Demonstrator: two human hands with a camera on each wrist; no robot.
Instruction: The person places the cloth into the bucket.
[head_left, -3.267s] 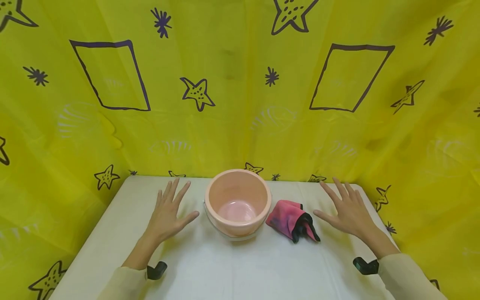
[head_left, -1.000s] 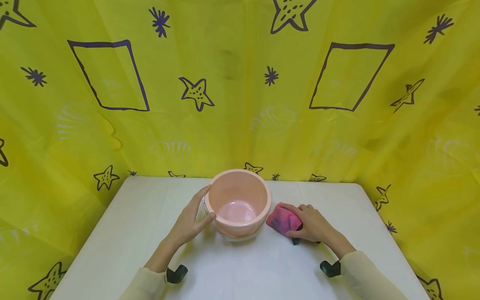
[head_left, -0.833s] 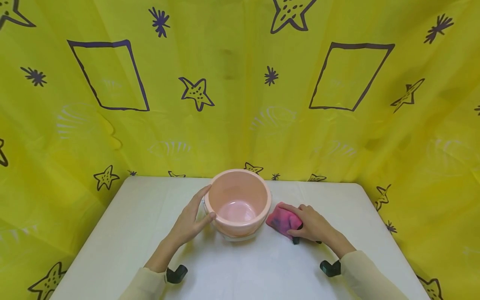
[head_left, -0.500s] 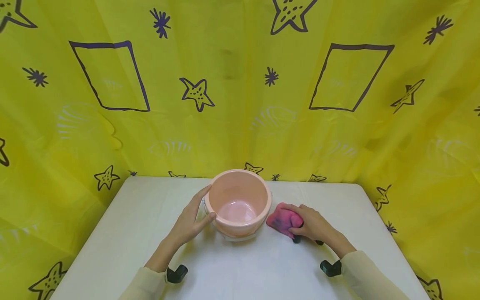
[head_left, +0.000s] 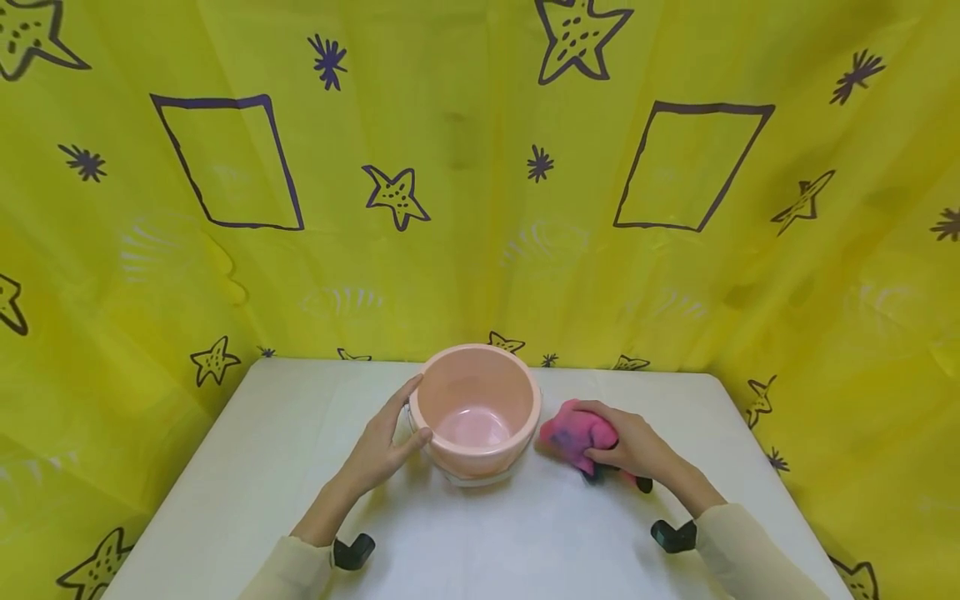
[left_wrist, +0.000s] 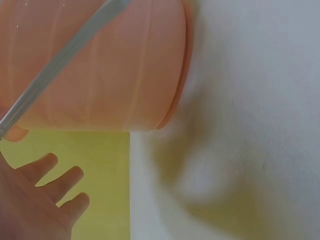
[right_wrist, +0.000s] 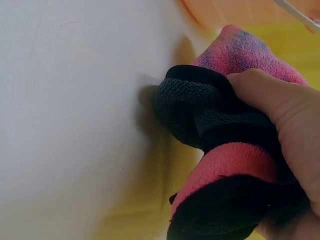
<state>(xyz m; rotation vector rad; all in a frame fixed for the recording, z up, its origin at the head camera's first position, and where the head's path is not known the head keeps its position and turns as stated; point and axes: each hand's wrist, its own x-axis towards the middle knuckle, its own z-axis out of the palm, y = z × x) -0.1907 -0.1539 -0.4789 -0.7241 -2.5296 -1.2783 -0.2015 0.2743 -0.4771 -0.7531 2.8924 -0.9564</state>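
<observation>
A peach-coloured plastic bucket (head_left: 477, 457) stands upright on the white table, its pale handle (left_wrist: 62, 60) hanging down the side. Against its left rim rest the index finger and thumb of my left hand (head_left: 378, 446); the other fingers extend straight beside the wall in the left wrist view. To the bucket's right, my right hand (head_left: 637, 446) grips a fuzzy pink cloth (head_left: 573, 433) with black edging, bunched between thumb and fingers. Its dark folds (right_wrist: 200, 100) hang over the tabletop in the right wrist view, with a shadow beside them. My right fingertips are mostly hidden by the cloth.
The white tabletop (head_left: 465, 550) reaches back to a yellow curtain (head_left: 450, 267) printed with starfish and shells, which surrounds the left, back and right sides. Dark wrist cameras (head_left: 354, 552) sit under both forearms.
From wide apart, both hands have moved inward: the left to the bucket's rim, the right onto the cloth. Lately the right hand has gathered the cloth and raised it slightly; the bucket stays in place.
</observation>
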